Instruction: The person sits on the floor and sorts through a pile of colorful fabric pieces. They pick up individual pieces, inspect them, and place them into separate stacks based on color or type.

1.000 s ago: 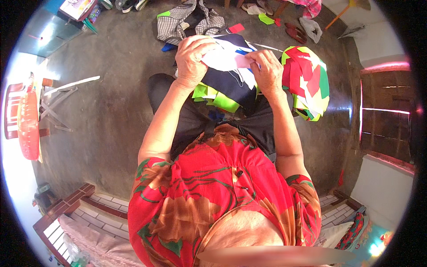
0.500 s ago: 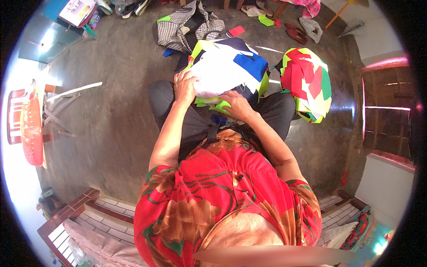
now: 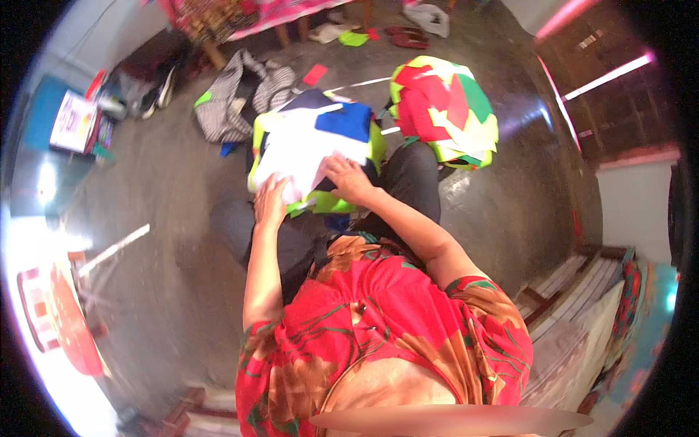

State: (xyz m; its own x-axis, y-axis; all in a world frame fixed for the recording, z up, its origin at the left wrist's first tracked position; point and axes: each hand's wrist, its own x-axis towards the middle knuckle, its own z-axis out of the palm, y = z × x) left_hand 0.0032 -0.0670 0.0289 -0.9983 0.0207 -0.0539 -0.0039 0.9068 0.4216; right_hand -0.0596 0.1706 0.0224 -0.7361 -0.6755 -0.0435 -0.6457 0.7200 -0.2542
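Note:
A pile of cloth pieces lies in front of my crossed legs, with a white cloth (image 3: 302, 138) on top. Beside the white shows a blue piece (image 3: 353, 120), and neon yellow-green cloth (image 3: 320, 202) sticks out at the near edge. My left hand (image 3: 270, 202) rests at the near left corner of the white cloth, fingers stretched along it. On the near right part of the pile, my right hand (image 3: 349, 180) lies with its fingers spread over the white cloth. The undersides of both hands are hidden.
A rounded bundle of red, yellow-green and green cloth (image 3: 444, 109) stands to the right of the pile. Checked grey cloth (image 3: 226, 109) and a red scrap (image 3: 315, 75) lie beyond on the floor. Dark red shoes (image 3: 408, 38) are farther back, near a white bag (image 3: 428, 20).
My left hand has slid to the pile's near left corner. The right hand has moved up onto the white cloth, its fingers flatter. The whole view has swung.

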